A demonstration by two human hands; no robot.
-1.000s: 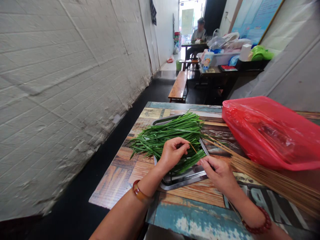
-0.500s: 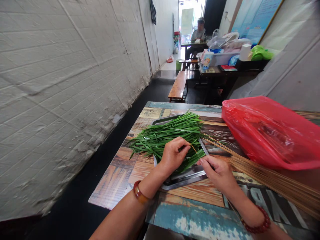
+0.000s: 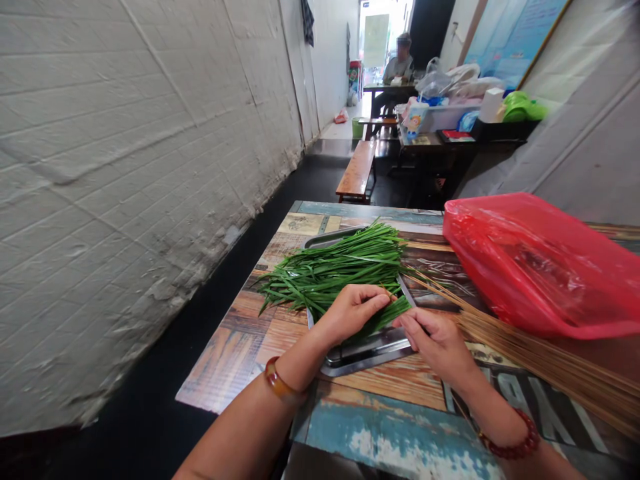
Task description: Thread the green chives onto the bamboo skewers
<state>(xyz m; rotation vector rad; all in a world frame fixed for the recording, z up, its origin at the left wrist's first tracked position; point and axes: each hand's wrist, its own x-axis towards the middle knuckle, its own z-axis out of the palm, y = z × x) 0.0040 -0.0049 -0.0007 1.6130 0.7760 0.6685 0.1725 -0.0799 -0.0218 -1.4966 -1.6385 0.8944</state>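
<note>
While the chives (image 3: pixel 340 267) are lying on the tray (image 3: pixel 367 350) | I am seeing left hand (image 3: pixel 350 310) fingers pinching chives | right hand (image 3: pixel 435 343) fingers curling together beside them.

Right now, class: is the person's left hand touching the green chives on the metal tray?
Touching. The head view shows the left hand lying on the chives, its fingers pinching a small bunch over the metal tray.

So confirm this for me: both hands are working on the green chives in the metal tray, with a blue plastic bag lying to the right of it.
One detail is wrong: the plastic bag is red, not blue, as the head view shows. The rest holds: the left hand and right hand are both at the green chives in the metal tray, and the bag lies to the right.
</note>
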